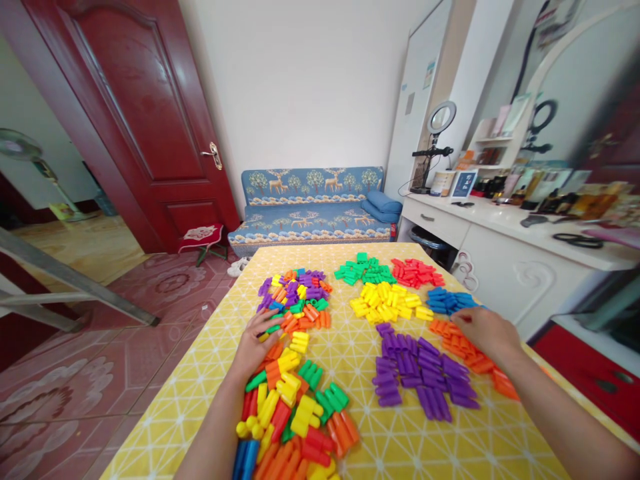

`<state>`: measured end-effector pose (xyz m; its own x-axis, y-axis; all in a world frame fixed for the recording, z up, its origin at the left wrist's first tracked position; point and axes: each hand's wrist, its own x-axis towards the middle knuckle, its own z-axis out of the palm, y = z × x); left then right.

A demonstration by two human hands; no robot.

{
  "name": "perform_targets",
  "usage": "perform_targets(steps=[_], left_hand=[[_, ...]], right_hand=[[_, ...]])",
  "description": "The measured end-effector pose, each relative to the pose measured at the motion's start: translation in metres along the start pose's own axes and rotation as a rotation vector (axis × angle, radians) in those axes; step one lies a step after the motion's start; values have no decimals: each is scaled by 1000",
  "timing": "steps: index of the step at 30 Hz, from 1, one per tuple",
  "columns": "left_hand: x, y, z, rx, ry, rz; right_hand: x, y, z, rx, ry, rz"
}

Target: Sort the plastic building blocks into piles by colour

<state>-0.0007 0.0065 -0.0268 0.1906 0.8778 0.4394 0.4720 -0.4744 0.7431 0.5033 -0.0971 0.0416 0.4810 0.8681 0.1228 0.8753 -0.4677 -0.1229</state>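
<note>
My left hand (pixel 259 337) reaches into the mixed-colour heap of plastic building pieces (pixel 300 293) on the left of the table, fingers stretched out and apart over green and orange pieces. On the right, my right hand (pixel 487 331) is at the edge between the blue pile (pixel 450 301) and the orange pile (pixel 460 343). Its thumb and fingertips are drawn together; what they hold, if anything, is hidden. Single-colour piles of purple (pixel 425 373), yellow (pixel 385 302), green (pixel 364 269) and red (pixel 416 273) pieces lie between and beyond the hands. More mixed pieces (pixel 290 413) lie near my left forearm.
A yellow patterned cloth covers the table (pixel 345 360). Beyond it stands a blue sofa (pixel 310 217). A white dressing table (pixel 500 233) with bottles and a ring light (pixel 441 119) is at right. A red door (pixel 135 100) and metal frame legs (pixel 75 280) are at left.
</note>
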Motion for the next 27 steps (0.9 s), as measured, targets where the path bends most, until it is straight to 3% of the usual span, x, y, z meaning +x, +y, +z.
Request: perform_targets(steps=[5,9,14,19,23,27], left_hand=[[0,-1,1,-3,11,5],[0,-2,1,-8,14,5],[0,0,1,-16,11,1],[0,3,1,-25,19,-5],[0,2,1,-28,8,1],[0,1,2,-25,12,-5]], right_hand=[[-7,-11,-2,-19,132,-44],[-25,-57,2,220,252,-260],[-72,-158,23,645,-50,-664],[-105,-232,44,683,-156,-949],[-111,-256,52,563,-189,-995],[-113,-266,59,561,-167,-874]])
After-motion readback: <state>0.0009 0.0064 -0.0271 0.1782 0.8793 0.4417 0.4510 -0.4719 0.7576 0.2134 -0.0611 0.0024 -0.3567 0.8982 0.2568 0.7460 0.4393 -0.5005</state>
